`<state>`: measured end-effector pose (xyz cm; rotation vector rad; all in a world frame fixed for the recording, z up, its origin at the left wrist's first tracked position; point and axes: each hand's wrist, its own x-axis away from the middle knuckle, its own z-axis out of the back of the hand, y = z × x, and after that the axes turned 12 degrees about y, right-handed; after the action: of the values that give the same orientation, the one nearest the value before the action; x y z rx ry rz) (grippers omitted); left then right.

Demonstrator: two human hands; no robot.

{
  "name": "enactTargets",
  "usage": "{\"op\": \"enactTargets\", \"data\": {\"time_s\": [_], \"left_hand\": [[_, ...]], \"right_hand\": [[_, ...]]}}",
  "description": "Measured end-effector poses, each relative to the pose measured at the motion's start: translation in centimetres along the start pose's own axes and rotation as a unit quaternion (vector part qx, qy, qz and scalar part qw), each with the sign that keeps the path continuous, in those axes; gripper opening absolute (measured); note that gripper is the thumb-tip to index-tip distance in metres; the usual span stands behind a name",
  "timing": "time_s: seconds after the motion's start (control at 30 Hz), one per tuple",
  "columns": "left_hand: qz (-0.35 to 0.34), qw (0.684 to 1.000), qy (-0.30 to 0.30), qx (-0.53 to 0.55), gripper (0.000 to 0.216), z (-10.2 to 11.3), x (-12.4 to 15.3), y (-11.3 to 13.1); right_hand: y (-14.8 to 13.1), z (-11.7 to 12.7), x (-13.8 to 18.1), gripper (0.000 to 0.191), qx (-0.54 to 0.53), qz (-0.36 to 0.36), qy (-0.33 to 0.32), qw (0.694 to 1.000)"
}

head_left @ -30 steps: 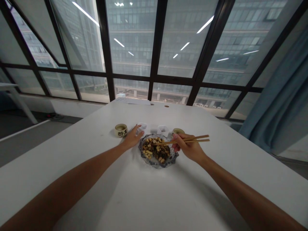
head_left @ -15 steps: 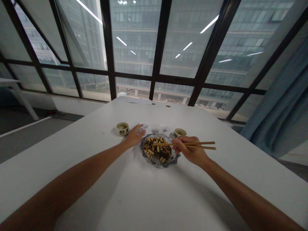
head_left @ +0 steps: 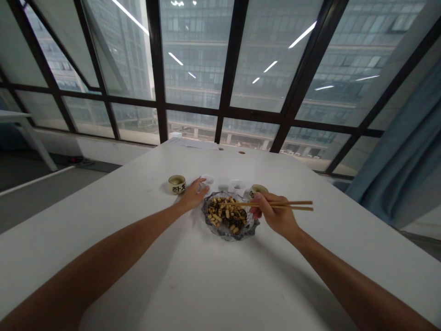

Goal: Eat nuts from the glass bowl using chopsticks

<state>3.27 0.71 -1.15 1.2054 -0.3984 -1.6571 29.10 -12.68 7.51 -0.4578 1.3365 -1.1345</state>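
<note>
Reaching over a white table [head_left: 206,285], two bare hands meet around a clear, scallop-edged glass bowl [head_left: 229,236]. It sits on the tabletop in front of the person and holds a mix of pale, nut-like pieces and dark, seed-like ones [head_left: 225,214]. The right hand [head_left: 275,215], at the bowl's right side, pinches a pair of wooden chopsticks [head_left: 298,202] between thumb and fingers; their tips point left into the mix, too small to tell whether they grip a piece. The left hand [head_left: 193,195] has thumb and forefinger spread at a small white cup [head_left: 208,180] just behind the bowl; I cannot tell how firmly it is held. A second white cup [head_left: 237,185] stands to its right. Two cream-coloured cups with dark lettering flank them: the left cup [head_left: 177,185] beside the left hand, the right cup [head_left: 255,189] partly hidden behind the right hand.
</note>
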Motion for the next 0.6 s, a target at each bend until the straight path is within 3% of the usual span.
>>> {"op": "enactTargets", "data": {"time_s": [0.13, 0.43, 0.6], "left_hand": [[-0.001, 1.0, 0.018, -0.001, 0.04, 0.0, -0.1, -0.2], [-0.01, 0.999, 0.046, 0.018, 0.04, -0.1, -0.3, -1.0], [0.002, 0.999, 0.041, 0.022, 0.069, -0.2, -0.3, -1.3]], "right_hand": [[0.5, 0.2, -1.0, 0.06, -0.067, -0.063, 0.064, 0.994], [1.3, 1.0, -2.3, 0.062, -0.14, -0.142, 0.121, 0.972], [1.2, 0.9, -2.5, 0.062, -0.14, -0.146, 0.134, 0.97]]}}
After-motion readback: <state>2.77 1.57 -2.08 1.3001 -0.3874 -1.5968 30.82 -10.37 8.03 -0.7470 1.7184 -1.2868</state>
